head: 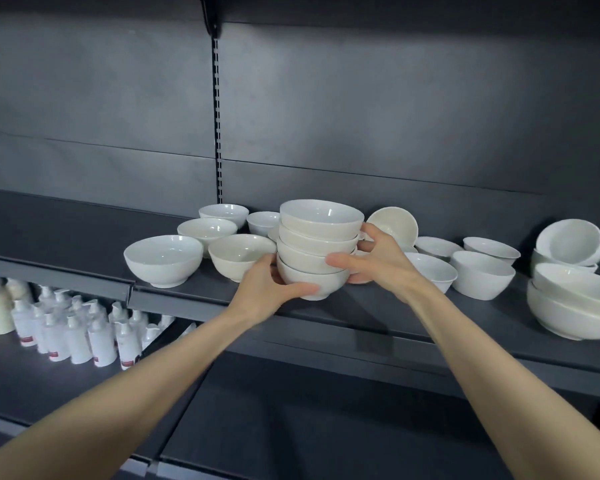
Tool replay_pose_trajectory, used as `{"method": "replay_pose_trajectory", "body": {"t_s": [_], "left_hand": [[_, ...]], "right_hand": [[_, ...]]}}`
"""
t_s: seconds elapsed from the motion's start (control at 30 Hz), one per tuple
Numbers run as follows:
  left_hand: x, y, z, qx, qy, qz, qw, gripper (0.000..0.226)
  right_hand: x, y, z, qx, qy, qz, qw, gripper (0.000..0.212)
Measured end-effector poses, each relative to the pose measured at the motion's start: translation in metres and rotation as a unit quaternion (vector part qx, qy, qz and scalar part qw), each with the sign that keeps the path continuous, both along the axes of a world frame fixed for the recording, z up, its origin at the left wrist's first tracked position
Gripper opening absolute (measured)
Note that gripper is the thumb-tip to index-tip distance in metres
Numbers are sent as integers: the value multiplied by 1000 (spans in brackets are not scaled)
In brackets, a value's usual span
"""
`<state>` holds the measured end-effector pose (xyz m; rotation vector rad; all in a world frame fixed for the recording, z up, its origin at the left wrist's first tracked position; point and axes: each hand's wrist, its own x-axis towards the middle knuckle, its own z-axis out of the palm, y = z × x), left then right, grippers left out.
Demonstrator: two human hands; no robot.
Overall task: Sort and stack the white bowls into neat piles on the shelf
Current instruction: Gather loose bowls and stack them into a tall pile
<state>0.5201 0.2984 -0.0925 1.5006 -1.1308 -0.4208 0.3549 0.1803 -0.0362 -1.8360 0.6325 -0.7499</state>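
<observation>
Head view: single loose bowls [163, 259] sit unsorted at the left of the shelf [361, 317]. The left grip [267, 292] curls round the bottom of the four-bowl stack [317, 247] near the shelf's front. The right grip [378, 258] wraps its other side, likely to steady it. Further right are a tipped bowl [394, 223] and a leaning pile [575, 299].

A: Position of the stack [317, 249]?
B: Centre of the shelf [395, 317], near its front edge; left hand [267, 289] and right hand [378, 258] grip opposite sides.
A: Surroundings?
B: Single bowls [163, 259] left and behind; further bowls [482, 273] right. Bottles [77, 334] on the lower shelf [32, 375], left.
</observation>
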Motion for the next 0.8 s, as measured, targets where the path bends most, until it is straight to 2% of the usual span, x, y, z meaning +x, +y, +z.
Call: {"method": "replay_pose_trajectory", "body": {"t_s": [0.07,0.17,0.23,0.4,0.53,0.63,0.8], "left_hand": [[0,7,13,-8,-7,16,1000,83],[8,19,33,-24,-24,43,998,62],[20,30,44,-33,-34,65,997,57],[66,62,62,-30,-31,109,993,84],[112,89,64,-19,-44,130,990,74],[151,105,61,-12,-48,128,991,74],[203,117,53,4,-38,90,995,86]], "right_hand": [[1,5,14,-23,-6,5,1000,75],[11,14,34,-47,-16,22,999,76],[25,22,45,-53,-20,42,997,76],[79,42,60,-62,-26,76,995,81],[131,62,59,-48,-37,98,993,83],[170,77,53,-55,-35,89,994,95],[216,96,40,-38,-33,56,997,78]]}}
